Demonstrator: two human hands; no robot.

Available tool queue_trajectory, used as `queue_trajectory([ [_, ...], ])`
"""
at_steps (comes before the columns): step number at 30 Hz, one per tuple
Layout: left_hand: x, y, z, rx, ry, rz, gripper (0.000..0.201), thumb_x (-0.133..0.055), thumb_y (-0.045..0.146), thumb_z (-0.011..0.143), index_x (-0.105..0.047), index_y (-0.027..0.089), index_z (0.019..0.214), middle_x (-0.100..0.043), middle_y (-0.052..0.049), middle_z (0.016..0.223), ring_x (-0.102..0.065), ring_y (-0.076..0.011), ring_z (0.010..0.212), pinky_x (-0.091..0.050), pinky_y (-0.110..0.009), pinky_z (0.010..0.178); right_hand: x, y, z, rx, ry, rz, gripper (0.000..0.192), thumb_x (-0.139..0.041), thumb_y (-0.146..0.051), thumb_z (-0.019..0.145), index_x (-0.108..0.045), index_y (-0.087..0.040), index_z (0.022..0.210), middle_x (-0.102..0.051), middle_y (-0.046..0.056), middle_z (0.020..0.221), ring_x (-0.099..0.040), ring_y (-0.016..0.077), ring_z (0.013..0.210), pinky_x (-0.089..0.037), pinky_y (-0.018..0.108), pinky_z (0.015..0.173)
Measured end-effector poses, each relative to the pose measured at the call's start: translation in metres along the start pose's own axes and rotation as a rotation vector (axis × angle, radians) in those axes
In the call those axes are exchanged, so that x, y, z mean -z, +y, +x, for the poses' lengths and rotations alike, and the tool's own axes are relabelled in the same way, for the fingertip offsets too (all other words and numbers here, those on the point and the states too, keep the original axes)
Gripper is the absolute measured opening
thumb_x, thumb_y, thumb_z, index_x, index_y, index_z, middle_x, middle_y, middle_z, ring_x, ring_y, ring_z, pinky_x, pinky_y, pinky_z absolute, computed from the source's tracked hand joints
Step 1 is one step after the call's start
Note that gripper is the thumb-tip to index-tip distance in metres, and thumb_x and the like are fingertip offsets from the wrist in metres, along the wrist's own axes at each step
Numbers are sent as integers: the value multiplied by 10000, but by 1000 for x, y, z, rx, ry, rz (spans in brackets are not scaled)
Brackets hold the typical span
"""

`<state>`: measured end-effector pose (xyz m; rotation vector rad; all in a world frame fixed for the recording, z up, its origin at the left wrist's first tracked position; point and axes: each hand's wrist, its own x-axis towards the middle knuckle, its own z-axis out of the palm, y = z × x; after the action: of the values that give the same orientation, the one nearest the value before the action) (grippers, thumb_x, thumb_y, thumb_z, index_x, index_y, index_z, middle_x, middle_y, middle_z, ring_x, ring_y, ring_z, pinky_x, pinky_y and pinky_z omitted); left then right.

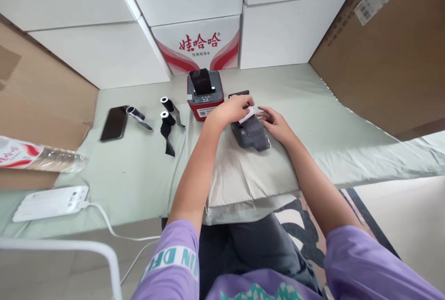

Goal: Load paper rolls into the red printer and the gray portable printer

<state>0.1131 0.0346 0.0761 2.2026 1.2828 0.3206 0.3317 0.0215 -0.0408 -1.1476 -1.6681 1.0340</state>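
A dark handheld receipt printer (242,140) lies on the cloth in front of me, its black lid (239,93) raised at the far end. My left hand (232,109) reaches over it, fingers curled down on a small paper roll (247,117) with a white side showing. From that roll a strip of dark paper (257,134) runs toward me over the printer. My right hand (276,124) rests along the printer's right side, fingers stretched out and touching near the paper's edge. Its fingertips are partly hidden. Just behind my left hand stands a red and black desktop printer (205,100) with dark paper sticking out.
Several dark paper rolls (167,119) lie left of the desktop printer, beside a black phone (114,124). A white power bank (52,203) with a cable and a plastic-wrapped bottle pack (41,155) are at far left. White boxes (201,45) line the back; a brown carton (392,54) stands right.
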Motion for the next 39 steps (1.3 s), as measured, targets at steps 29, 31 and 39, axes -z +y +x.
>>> queue_trajectory([
  [29, 5, 22, -14, 113, -88, 342, 362, -652, 156, 856, -730, 194, 1207, -749, -100, 1229, -697, -253, 1063, -495, -294, 844, 1, 11, 3, 55, -20, 7, 584, -690, -370, 800, -602, -234, 1360, -748, 130, 1257, -695, 218, 854, -588, 452, 916],
  [31, 8, 18, -15, 87, -54, 313, 362, -637, 155, 870, -718, 196, 1220, -744, -91, 1251, -688, -238, 1088, -489, -281, 853, 1, 11, 3, 55, -15, -9, 591, -665, -317, 792, -600, -223, 1371, -746, 131, 1259, -698, 214, 857, -589, 451, 921],
  [39, 3, 19, -11, 151, -75, 342, 384, -635, 132, 845, -737, 200, 1209, -751, -104, 1241, -701, -248, 1069, -502, -292, 867, 1, 7, 2, 43, -17, -31, 605, -634, -278, 776, -598, -211, 1377, -743, 141, 1273, -696, 219, 874, -583, 460, 927],
])
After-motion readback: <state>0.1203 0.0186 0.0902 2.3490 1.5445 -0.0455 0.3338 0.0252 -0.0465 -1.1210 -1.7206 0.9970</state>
